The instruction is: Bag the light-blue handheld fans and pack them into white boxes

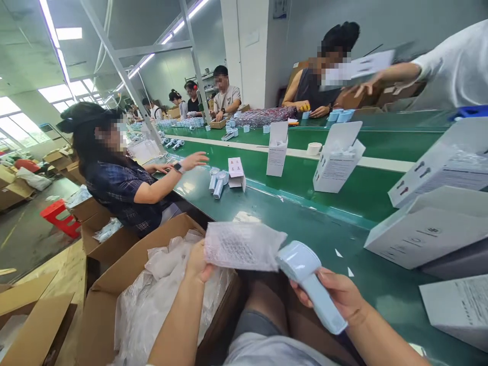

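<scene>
My left hand (pixel 197 262) is closed on the left end of a bubble-wrap bag (pixel 242 246), which stretches flat towards the right. In my right hand (pixel 341 292) is a light blue handheld device (pixel 299 259) with a thick round head and a straight handle. My fingers wrap round the handle near the head. The device's head is right at the bag's far end; whether they touch I cannot tell. Below my left hand stands a cardboard box (pixel 133 259) filled with clear plastic bags (pixel 168 295).
Two similar blue devices (pixel 218 184) and a small white box (pixel 236 173) lie ahead on the green table (pixel 274 203). Open white cartons (pixel 277 152) stand along the belt and at right. A co-worker (pixel 110 162) sits at left; another person's arm (pixel 400 73) reaches across at upper right.
</scene>
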Action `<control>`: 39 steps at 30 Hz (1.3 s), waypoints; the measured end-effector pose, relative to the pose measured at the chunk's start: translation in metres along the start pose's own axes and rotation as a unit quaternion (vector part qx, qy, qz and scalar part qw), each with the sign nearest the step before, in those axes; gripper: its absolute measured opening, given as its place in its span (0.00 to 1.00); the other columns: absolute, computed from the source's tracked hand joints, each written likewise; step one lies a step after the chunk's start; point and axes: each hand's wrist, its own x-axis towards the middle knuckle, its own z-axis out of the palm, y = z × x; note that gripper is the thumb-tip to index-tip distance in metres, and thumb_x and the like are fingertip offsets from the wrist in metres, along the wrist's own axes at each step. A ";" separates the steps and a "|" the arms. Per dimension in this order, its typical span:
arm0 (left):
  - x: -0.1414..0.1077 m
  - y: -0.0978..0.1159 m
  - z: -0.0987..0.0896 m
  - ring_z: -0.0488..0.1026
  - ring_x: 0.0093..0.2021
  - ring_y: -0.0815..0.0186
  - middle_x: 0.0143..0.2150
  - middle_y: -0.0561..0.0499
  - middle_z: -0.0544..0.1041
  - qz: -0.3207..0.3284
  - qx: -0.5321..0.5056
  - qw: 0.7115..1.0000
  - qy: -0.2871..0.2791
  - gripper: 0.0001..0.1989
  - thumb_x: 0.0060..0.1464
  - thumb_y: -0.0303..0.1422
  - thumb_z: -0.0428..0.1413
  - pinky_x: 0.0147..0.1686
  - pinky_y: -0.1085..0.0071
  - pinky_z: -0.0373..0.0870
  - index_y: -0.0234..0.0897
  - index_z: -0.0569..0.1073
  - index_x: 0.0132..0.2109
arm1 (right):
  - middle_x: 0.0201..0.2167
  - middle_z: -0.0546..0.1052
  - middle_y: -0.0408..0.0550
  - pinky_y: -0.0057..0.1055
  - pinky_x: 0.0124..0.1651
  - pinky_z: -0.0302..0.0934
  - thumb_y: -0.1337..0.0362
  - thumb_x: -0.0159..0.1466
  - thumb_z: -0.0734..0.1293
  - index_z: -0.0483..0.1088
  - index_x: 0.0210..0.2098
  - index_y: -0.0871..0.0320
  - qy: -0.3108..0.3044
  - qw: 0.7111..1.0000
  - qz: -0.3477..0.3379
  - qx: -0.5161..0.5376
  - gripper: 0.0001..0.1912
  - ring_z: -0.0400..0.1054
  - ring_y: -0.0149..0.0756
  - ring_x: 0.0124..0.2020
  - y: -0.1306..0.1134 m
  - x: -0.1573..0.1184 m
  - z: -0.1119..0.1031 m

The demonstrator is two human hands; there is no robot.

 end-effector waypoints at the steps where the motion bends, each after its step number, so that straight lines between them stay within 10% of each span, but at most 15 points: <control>1: -0.002 0.005 0.005 0.70 0.27 0.70 0.25 0.55 0.74 0.040 0.014 0.999 0.028 0.10 0.36 0.29 0.69 0.30 0.75 0.67 0.34 0.76 0.28 | 0.35 0.81 0.54 0.28 0.31 0.66 0.55 0.51 0.78 0.78 0.41 0.60 0.003 1.000 -0.006 -0.004 0.21 0.76 0.36 0.30 -0.005 -0.005 0.005; 4: -0.013 0.011 0.030 0.69 0.30 0.70 0.28 0.55 0.74 0.221 0.166 0.959 0.067 0.05 0.44 0.31 0.66 0.34 0.75 0.65 0.38 0.78 0.30 | 0.38 0.81 0.53 0.28 0.33 0.68 0.56 0.50 0.79 0.69 0.57 0.54 -0.028 0.999 0.012 -0.020 0.37 0.78 0.39 0.33 -0.014 -0.010 0.036; 8: -0.029 -0.004 0.070 0.72 0.32 0.64 0.29 0.48 0.78 0.308 0.372 0.869 -0.105 0.06 0.50 0.34 0.61 0.35 0.69 0.66 0.37 0.81 0.32 | 0.41 0.79 0.53 0.28 0.31 0.69 0.60 0.46 0.82 0.49 0.69 0.52 -0.059 0.994 0.030 -0.084 0.58 0.78 0.41 0.34 -0.016 0.013 0.076; 11: -0.029 -0.016 0.077 0.71 0.29 0.65 0.27 0.48 0.78 0.198 0.322 0.904 -0.198 0.08 0.49 0.36 0.61 0.31 0.70 0.66 0.35 0.80 0.30 | 0.37 0.79 0.53 0.27 0.30 0.70 0.57 0.47 0.80 0.66 0.59 0.59 -0.025 0.995 0.019 -0.098 0.43 0.77 0.39 0.32 -0.019 0.027 0.077; 15: -0.018 -0.020 0.066 0.59 0.20 0.72 0.18 0.55 0.67 0.097 0.236 0.958 -0.129 0.15 0.46 0.43 0.63 0.21 0.74 0.56 0.33 0.78 0.28 | 0.36 0.79 0.52 0.29 0.32 0.70 0.56 0.49 0.80 0.75 0.44 0.62 0.090 0.988 0.022 -0.122 0.27 0.76 0.38 0.32 -0.021 0.023 0.063; 20: -0.019 -0.020 0.067 0.62 0.27 0.70 0.24 0.54 0.67 0.246 0.294 0.917 -0.109 0.15 0.56 0.42 0.59 0.29 0.73 0.59 0.35 0.75 0.28 | 0.32 0.78 0.45 0.29 0.35 0.65 0.54 0.50 0.79 0.75 0.43 0.58 0.156 0.962 0.000 -0.223 0.25 0.71 0.33 0.32 -0.017 0.014 0.063; 26: -0.025 -0.028 0.079 0.60 0.29 0.70 0.27 0.55 0.62 0.278 0.274 0.901 -0.187 0.14 0.65 0.38 0.51 0.30 0.73 0.59 0.37 0.66 0.31 | 0.43 0.76 0.43 0.29 0.38 0.65 0.55 0.53 0.78 0.73 0.52 0.53 0.134 0.965 -0.053 -0.220 0.28 0.70 0.31 0.35 -0.012 0.010 0.076; 29: -0.033 -0.023 0.079 0.64 0.33 0.68 0.31 0.53 0.65 0.407 0.314 0.829 -0.220 0.10 0.66 0.32 0.48 0.34 0.71 0.63 0.38 0.66 0.34 | 0.44 0.76 0.44 0.30 0.34 0.67 0.56 0.53 0.78 0.70 0.54 0.51 0.147 0.971 -0.061 -0.177 0.31 0.71 0.31 0.32 -0.013 0.005 0.083; 34: -0.050 -0.024 0.073 0.66 0.36 0.64 0.34 0.48 0.70 0.620 0.420 0.628 -0.212 0.07 0.60 0.21 0.49 0.37 0.67 0.66 0.37 0.68 0.39 | 0.39 0.77 0.43 0.32 0.34 0.70 0.57 0.52 0.79 0.69 0.47 0.54 0.202 0.964 -0.106 -0.140 0.26 0.74 0.34 0.31 -0.014 -0.003 0.088; 39: -0.066 -0.049 0.080 0.67 0.33 0.62 0.31 0.46 0.72 0.618 0.461 0.593 -0.234 0.08 0.59 0.21 0.46 0.33 0.66 0.67 0.36 0.67 0.39 | 0.23 0.73 0.37 0.26 0.27 0.67 0.57 0.51 0.78 0.66 0.33 0.53 0.263 0.962 -0.051 -0.046 0.19 0.71 0.31 0.24 0.007 0.006 0.083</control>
